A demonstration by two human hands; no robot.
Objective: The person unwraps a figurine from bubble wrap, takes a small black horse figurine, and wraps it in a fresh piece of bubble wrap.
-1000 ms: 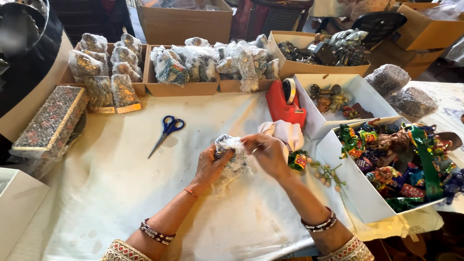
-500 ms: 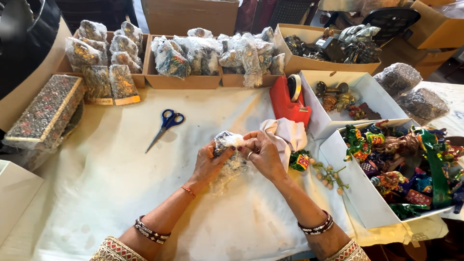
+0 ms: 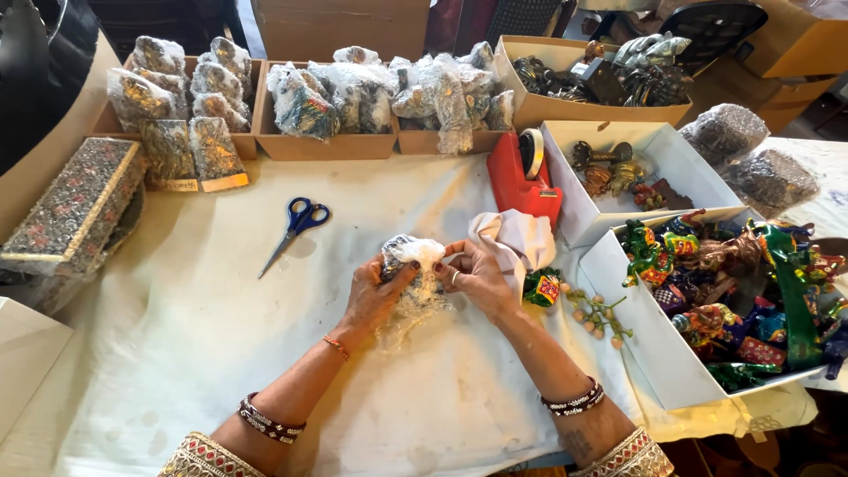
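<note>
While both hands, left [image 3: 375, 296] and right [image 3: 477, 278], clamp a bubble-wrapped bundle [image 3: 411, 278] over the white-clothed table [image 3: 221, 353], fingertips pinch its top to keep the wrap closed.

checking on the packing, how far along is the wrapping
Done: cardboard trays hold many bubble-wrapped pieces. In hand: left hand and right hand grip one half-wrapped bundle. Left: the white box is full of unwrapped colourful figurines.
</note>
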